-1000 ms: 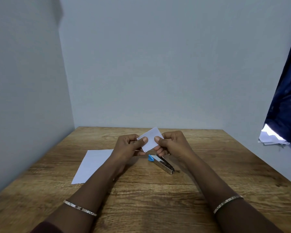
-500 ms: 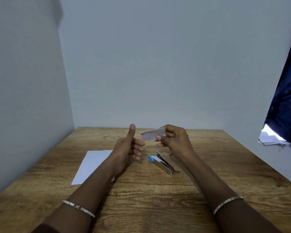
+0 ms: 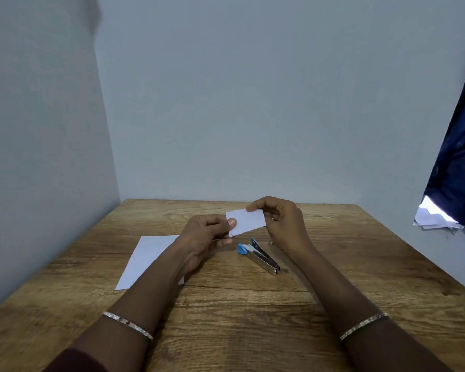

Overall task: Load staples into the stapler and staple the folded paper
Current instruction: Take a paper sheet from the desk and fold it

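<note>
A small folded white paper (image 3: 247,221) is held above the wooden table (image 3: 253,304), both hands gripping it. My left hand (image 3: 207,234) pinches its left edge with the thumb on top. My right hand (image 3: 282,224) grips its upper right corner with the fingertips. Below the paper, a small silver stapler with a blue end (image 3: 259,256) lies on the table, its top slightly raised at the blue end. No staples can be made out.
A flat white sheet (image 3: 148,256) lies on the table to the left, partly under my left forearm. Grey walls close in at the left and back. At the right hangs a dark blue curtain (image 3: 457,170) above some white papers (image 3: 435,220).
My left hand, empty with its thumb up half a second ago, has come back to the paper and pinched its left edge. The paper has turned flatter toward me. The stapler has stayed put.
</note>
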The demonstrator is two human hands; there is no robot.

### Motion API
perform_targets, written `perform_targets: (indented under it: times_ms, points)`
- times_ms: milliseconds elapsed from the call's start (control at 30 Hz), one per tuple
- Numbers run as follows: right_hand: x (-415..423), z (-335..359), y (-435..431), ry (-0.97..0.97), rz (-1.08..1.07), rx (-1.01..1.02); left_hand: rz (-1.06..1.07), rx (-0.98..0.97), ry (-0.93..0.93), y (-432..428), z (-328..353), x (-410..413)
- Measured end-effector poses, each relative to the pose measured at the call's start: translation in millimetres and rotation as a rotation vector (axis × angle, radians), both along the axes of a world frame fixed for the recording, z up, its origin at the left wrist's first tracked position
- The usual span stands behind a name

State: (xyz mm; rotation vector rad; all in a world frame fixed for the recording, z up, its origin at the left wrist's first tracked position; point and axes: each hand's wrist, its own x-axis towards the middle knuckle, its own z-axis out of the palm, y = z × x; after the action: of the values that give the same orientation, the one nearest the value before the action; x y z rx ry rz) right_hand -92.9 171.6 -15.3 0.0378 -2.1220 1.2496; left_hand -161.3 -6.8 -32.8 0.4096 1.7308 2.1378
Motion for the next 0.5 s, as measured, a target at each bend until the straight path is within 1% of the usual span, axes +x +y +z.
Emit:
perform_targets:
  times_ms: [67,133,267,300,400,500]
  points:
    - [0.3,-0.2,0.9,-0.032,-0.05,0.04,0.083,0.029,0.026,-0.7,0.3,-1.3]
    - [1.0,-0.4,2.7,-0.129,-0.113,0.137,0.179,0.057,0.054,-2.6,-0.1,-5.5]
    - [6.9,-0.2,-0.9,-0.459,-0.165,0.484,0.301,0.069,0.092,-7.3,-3.7,-12.9]
    - [8.1,0.1,-3.7,-0.513,-0.164,0.543,0.32,0.068,0.1,-7.7,-4.7,-13.8]
    - [9.4,2.4,-8.4,-0.613,-0.151,0.64,0.354,0.085,0.084,-6.9,-6.9,-16.2]
    - [8.8,5.7,-8.3,-0.683,-0.15,0.663,0.355,0.118,0.059,-5.6,-7.5,-17.2]
